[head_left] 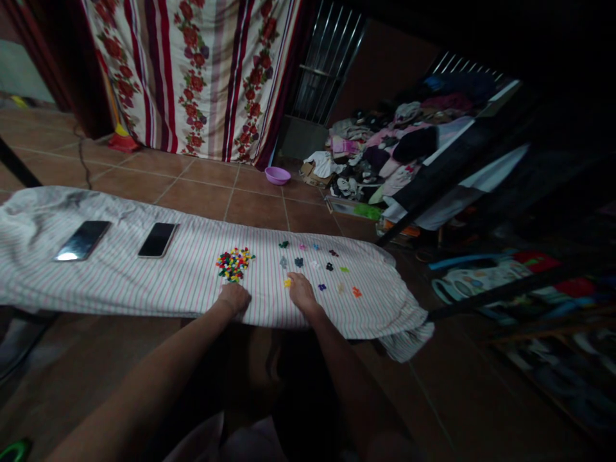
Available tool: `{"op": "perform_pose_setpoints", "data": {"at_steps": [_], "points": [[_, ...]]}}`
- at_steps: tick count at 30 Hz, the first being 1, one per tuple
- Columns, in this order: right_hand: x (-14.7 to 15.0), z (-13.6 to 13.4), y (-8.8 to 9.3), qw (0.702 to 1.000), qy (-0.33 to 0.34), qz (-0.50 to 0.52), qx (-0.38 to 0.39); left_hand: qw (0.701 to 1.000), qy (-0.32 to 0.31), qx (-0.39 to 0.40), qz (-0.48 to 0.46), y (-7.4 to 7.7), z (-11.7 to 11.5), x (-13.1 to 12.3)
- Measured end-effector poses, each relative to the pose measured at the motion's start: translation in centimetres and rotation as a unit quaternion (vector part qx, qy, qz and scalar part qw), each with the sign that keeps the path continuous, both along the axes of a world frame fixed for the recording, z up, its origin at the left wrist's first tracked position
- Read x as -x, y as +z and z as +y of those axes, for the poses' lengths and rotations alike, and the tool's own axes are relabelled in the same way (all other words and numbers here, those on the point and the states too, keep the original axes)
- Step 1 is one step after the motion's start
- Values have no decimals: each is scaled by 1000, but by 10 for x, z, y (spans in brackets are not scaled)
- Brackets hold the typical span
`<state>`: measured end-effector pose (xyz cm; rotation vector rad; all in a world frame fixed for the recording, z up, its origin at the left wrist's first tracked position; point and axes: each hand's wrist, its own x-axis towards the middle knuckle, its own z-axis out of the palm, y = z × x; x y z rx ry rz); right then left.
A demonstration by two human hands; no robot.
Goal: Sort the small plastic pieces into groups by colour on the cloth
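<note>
While the small yellow pieces [287, 282] sit at the fingers of the right hand [301, 291] on the cloth-covered worktop [187, 289], they look light, hard and perhaps slippery, best taken by their sides — I cannot tell whether those fingers pinch one, nor whether the left hand [235, 297], apparently curled beside the knobbly multicoloured pile [233, 262], holds any

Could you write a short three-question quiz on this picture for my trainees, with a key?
1. True or false: the loose heap of small multicoloured pieces lies between the two flat, dark-screened rectangular phones and the person's right hand.
2. Which is closest to that hand? A) small orange cluster B) small yellow cluster C) small purple cluster
3. Fill in: the round purple plastic basin stands on the brown ____ floor.

Key: 1 true; 2 B, small yellow cluster; 3 tiled.
</note>
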<state>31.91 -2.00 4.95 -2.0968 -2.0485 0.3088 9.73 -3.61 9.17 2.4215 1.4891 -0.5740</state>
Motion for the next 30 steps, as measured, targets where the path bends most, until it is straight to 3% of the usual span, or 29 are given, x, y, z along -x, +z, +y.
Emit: {"op": "perform_pose_setpoints", "data": {"at_steps": [7,14,18,30], "points": [[-11,-18,-10,994,-34,69,-82,1000,-6,-3,-1,0,0,1],[-24,-32,-21,969,-91,140,-180,1000,0,-4,0,0,0,1],[-20,-34,-22,964,-106,144,-197,1000,-9,5,1,4,-1,2],[77,-22,-29,975,84,178,-103,1000,-12,-5,0,5,-4,4]]}}
